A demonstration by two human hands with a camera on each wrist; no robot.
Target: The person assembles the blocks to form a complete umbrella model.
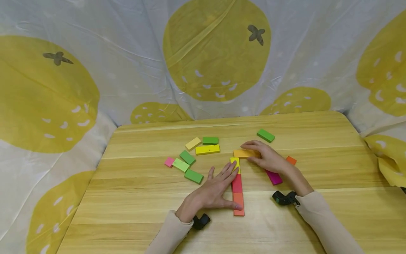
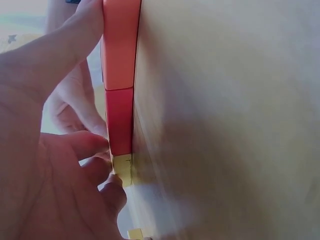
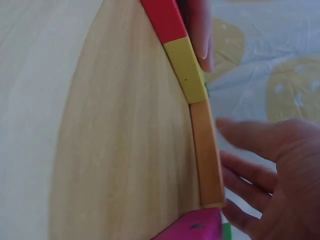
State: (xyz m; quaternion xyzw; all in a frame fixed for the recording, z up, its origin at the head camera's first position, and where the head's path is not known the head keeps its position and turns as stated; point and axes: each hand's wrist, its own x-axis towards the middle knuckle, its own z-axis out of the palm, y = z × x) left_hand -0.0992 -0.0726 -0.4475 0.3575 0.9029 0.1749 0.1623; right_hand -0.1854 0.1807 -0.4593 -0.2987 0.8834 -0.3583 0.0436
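Observation:
On the wooden table (image 1: pixel 133 208) a column of blocks runs away from me: orange (image 1: pixel 238 204), red (image 1: pixel 237 183), yellow (image 1: pixel 235 164). My left hand (image 1: pixel 215 190) lies flat beside it, fingertips at the yellow block and thumb against the orange one. An amber block (image 1: pixel 246 153) lies crosswise at the column's far end, and my right hand (image 1: pixel 266 155) rests on it with extended fingers. The left wrist view shows the orange (image 2: pixel 120 45), red (image 2: pixel 120 120) and yellow (image 2: pixel 122 167) blocks beside my left hand (image 2: pixel 45 150). The right wrist view shows yellow (image 3: pixel 185 70), amber (image 3: pixel 207 150) and my right hand (image 3: pixel 280 170).
Loose blocks lie left of the column: greens (image 1: pixel 194 176) (image 1: pixel 187 157) (image 1: pixel 210 140), light green (image 1: pixel 180 164), pink (image 1: pixel 169 162), yellow (image 1: pixel 207 149), pale yellow (image 1: pixel 193 143). A green block (image 1: pixel 265 135), an orange one (image 1: pixel 291 160) and a magenta one (image 1: pixel 274 177) lie by my right hand. Printed fabric surrounds the table.

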